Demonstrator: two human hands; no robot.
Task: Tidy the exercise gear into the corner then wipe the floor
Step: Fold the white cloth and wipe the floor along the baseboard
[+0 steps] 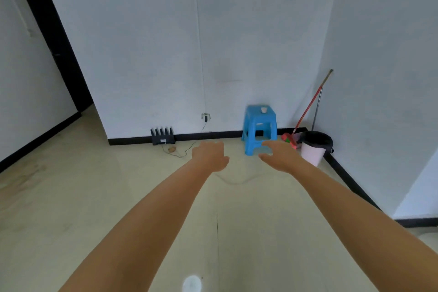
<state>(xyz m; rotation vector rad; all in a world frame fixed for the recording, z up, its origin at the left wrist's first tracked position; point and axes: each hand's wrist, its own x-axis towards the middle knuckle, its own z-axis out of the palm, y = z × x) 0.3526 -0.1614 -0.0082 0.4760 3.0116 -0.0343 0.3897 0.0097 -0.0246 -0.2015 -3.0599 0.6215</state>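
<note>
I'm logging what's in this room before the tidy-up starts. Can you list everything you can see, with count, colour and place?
stool: one, blue, against the back wall, a small white item on its seat
router: one, black, on the floor by the skirting, left of the stool
wall plug: one, dark, low on the back wall, thin cable trailing onto the floor
bin: one, pale pink with black liner, in the right corner
broom: one, red handle, leaning in the corner behind the bin
left hand: one, empty, stretched forward
right hand: one, empty, reaching toward the stool
</note>
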